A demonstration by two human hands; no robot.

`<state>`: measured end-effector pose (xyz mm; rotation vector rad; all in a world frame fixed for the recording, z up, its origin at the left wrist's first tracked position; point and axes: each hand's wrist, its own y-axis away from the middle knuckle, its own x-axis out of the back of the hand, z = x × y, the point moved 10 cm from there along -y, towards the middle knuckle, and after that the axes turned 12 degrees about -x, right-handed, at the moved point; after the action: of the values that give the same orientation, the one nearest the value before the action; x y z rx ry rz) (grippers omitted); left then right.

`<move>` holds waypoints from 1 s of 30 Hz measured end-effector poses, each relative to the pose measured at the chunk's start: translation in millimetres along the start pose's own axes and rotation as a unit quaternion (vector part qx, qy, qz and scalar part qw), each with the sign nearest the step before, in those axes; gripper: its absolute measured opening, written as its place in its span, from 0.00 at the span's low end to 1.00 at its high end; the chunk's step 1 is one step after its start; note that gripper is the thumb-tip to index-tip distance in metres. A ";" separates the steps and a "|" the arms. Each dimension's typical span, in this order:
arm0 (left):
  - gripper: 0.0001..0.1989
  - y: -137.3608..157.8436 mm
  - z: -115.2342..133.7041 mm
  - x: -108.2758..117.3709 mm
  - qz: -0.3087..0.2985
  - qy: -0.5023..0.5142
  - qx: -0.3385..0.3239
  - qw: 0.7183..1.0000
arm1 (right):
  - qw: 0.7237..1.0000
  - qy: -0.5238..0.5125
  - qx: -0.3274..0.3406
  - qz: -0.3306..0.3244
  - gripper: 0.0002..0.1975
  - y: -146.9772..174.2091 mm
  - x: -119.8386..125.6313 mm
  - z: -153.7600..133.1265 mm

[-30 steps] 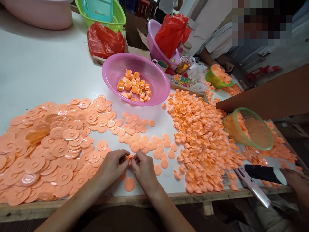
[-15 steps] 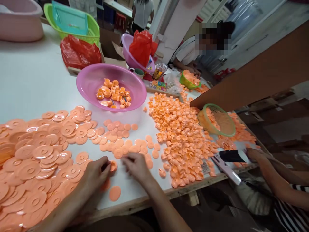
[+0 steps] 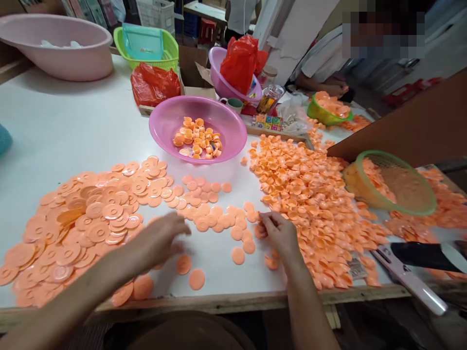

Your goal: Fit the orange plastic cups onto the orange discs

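My left hand (image 3: 162,240) hovers over the table with its fingers apart, slightly blurred, and I see nothing in it. Below it lie two small orange discs (image 3: 197,279). My right hand (image 3: 282,238) pinches with thumb and forefinger at the right end of a patch of small flat orange discs (image 3: 204,214). What its fingertips hold is too small to make out. Just beyond this hand spreads a heap of small orange plastic cups (image 3: 302,194). Large orange discs with ring marks (image 3: 98,209) are piled on the left.
A pink bowl (image 3: 160,131) with several orange cups stands behind the discs. A green mesh basket (image 3: 397,182) and a pink-handled tool (image 3: 412,282) lie right. Red bags (image 3: 155,82), basins and a brown board (image 3: 408,126) line the back; a person (image 3: 324,58) sits beyond.
My view has turned left. My left hand has opened, and the small orange cup at its fingertips no longer shows there. My right hand has moved right, to the edge of the cup heap.
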<state>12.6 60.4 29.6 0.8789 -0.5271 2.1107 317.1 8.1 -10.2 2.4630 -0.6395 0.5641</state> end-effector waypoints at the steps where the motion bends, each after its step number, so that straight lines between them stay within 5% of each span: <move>1: 0.08 20.7 2.4 -26.4 -0.033 0.000 0.000 0.999 | 0.999 -0.018 0.001 -0.030 0.19 14.1 -12.1 -1.1; 4: 0.11 50.6 2.9 -69.3 -0.037 -0.010 0.032 0.999 | 0.993 -0.013 0.004 -0.113 0.13 54.4 -54.3 -4.0; 11: 0.08 13.0 -3.6 -82.4 0.035 0.022 0.067 0.997 | 0.978 -0.008 -0.038 -0.205 0.03 91.3 -124.6 9.4; 18: 0.09 16.9 -3.5 -81.0 0.047 0.120 0.052 0.990 | 0.982 0.119 0.077 -0.124 0.07 90.7 -139.0 -16.0; 22: 0.05 14.4 -10.3 -74.1 0.047 0.215 0.127 0.967 | 0.974 0.155 0.100 -0.127 0.08 94.3 -143.9 -21.2; 25: 0.06 16.2 -20.7 -75.4 0.089 0.195 0.192 0.958 | 0.970 0.171 0.122 -0.123 0.07 100.9 -145.9 -22.5; 30: 0.12 30.9 -21.5 -97.5 0.096 0.211 0.185 0.955 | 0.967 0.190 0.155 -0.075 0.09 113.9 -146.4 -21.8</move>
<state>24.4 5.9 -58.7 0.5574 0.0126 2.5339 132.7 -17.5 -23.7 2.5505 -0.2214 1.1113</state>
